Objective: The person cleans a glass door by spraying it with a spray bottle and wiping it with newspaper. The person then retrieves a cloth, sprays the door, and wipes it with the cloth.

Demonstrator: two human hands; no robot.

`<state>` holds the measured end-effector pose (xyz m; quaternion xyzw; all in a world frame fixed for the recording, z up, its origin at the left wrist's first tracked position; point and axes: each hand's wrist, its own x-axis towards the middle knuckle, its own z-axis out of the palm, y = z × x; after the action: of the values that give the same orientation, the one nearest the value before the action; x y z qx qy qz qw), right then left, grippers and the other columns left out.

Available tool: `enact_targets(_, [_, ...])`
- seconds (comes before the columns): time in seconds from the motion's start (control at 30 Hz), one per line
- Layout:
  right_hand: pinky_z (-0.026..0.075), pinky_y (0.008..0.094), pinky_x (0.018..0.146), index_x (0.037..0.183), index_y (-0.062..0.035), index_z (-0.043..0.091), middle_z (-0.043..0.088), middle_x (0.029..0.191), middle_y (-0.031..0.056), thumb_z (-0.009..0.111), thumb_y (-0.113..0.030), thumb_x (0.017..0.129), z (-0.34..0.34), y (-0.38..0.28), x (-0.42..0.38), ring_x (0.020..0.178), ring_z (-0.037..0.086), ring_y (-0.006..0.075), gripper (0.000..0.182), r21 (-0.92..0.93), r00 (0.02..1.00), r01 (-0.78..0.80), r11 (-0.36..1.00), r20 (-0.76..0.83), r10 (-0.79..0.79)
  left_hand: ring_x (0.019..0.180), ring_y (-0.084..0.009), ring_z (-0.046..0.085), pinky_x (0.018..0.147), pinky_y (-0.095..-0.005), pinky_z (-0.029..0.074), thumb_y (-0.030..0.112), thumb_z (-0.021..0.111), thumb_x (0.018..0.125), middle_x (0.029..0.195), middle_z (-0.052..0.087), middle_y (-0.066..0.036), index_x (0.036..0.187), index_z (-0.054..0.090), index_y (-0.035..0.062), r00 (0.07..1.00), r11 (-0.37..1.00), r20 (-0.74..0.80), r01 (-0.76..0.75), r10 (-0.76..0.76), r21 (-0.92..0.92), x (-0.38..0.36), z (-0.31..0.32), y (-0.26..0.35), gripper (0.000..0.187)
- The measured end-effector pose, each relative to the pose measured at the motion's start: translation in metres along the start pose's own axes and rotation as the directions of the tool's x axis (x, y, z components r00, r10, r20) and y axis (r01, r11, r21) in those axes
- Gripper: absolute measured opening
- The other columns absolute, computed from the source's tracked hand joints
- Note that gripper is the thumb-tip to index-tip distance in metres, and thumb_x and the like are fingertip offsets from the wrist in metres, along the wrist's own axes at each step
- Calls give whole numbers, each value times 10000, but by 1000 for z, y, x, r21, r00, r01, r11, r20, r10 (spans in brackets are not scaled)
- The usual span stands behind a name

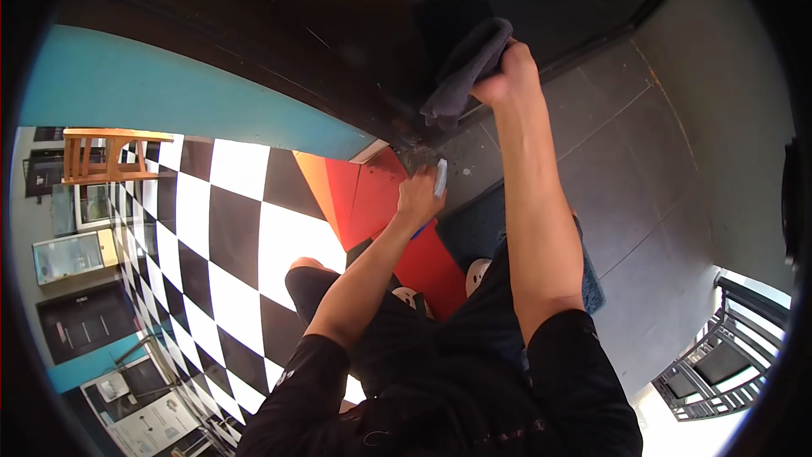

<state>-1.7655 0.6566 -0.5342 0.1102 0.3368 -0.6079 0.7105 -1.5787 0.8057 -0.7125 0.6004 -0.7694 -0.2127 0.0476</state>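
Note:
My right hand [512,74] is closed round a dark grey cloth [468,68], which hangs against the dark door panel [355,25]. Lower and to the left, my left hand [420,197] has its fingers wrapped round a small whitish object [441,178], held near the floor by the door's bottom corner. What that object is cannot be made out. Wet-looking dark specks lie on the red floor strip [377,182] and the grey tiles beside my left hand.
A teal wall [186,89] runs along the left above a black-and-white checkered floor [234,228]. A wooden stool [114,155] stands far left. Under my feet lies a dark mat [465,233]. Grey tiles [622,178] and a metal railing [727,364] are on the right.

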Motion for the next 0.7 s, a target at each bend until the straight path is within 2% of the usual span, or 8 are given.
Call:
enact_targets(0.17, [483, 503, 943, 1082, -91, 618, 669, 1076, 119, 307, -352, 1062, -13, 23, 4, 1010, 625, 296, 406, -53, 978, 192, 980, -73, -195, 875, -411, 683, 771, -495, 572, 203, 714, 785, 1029, 644, -214, 1047, 592, 2, 973, 995, 220, 54, -71, 83, 42, 26, -14, 353])
enact_targets(0.27, [496, 412, 928, 1117, -77, 610, 670, 1071, 103, 373, -427, 1054, -23, 54, 24, 1026, 616, 255, 428, -110, 931, 275, 955, -216, -293, 895, -401, 683, 776, -502, 568, 196, 705, 790, 1041, 640, -231, 1037, 592, 1, 966, 989, 219, 117, -135, 93, 46, 21, -18, 335])
enact_targets(0.33, [488, 399, 932, 1180, -63, 588, 664, 1093, 101, 396, -490, 1042, -37, 88, 37, 1055, 604, 242, 489, -235, 883, 338, 911, -256, -393, 898, -396, 682, 767, -505, 565, 198, 705, 790, 1051, 637, -234, 1026, 593, 2, 995, 999, 100, 17, -22, 51, 35, 13, -25, 326])
enact_targets(0.4, [386, 372, 1097, 1486, 26, 309, 437, 1476, 182, 362, -573, 1022, -53, 123, 38, 1303, 489, 307, 760, -250, 905, 312, 917, -216, -367, 895, -396, 676, 747, -507, 561, 195, 702, 793, 1044, 632, -225, 1013, 593, 8, 998, 999, 22, -54, 54, 7, 18, 6, -40, 309])
enact_targets(0.53, [284, 380, 1176, 1525, 108, 121, 168, 1616, 245, 325, -607, 1008, -106, 159, 108, 1427, 351, 373, 906, -139, 826, 295, 945, -460, -326, 843, -409, 650, 692, -499, 537, 179, 701, 800, 966, 612, -191, 988, 590, 11, 999, 1000, 42, -16, 16, 3, -39, -39, -34, 275])
enact_targets(0.6, [273, 387, 1182, 1520, 112, 139, 192, 1602, 269, 324, -599, 1008, -143, 164, 140, 1428, 338, 396, 896, -67, 800, 224, 972, -557, -223, 803, -404, 637, 675, -482, 527, 167, 705, 807, 936, 603, -181, 997, 596, 5, 999, 999, 13, -33, 34, -21, -72, -55, -33, 272])
enact_targets(0.63, [305, 410, 1165, 1513, 111, 167, 271, 1556, 306, 326, -579, 1012, -167, 178, 162, 1405, 355, 428, 867, -463, 727, 214, 860, -513, -457, 782, -399, 632, 666, -471, 524, 160, 708, 808, 928, 602, -177, 1006, 600, 2, 998, 997, -35, -58, 57, -45, -84, -65, -29, 276])
enact_targets(0.7, [316, 422, 1156, 1502, 117, 201, 313, 1528, 322, 326, -572, 1014, -162, 196, 161, 1389, 370, 442, 853, -304, 704, 300, 904, -569, -425, 774, -378, 632, 661, -429, 516, 125, 714, 821, 882, 603, -172, 1021, 615, -10, 999, 993, -39, 8, -13, -115, -108, -88, -13, 261])
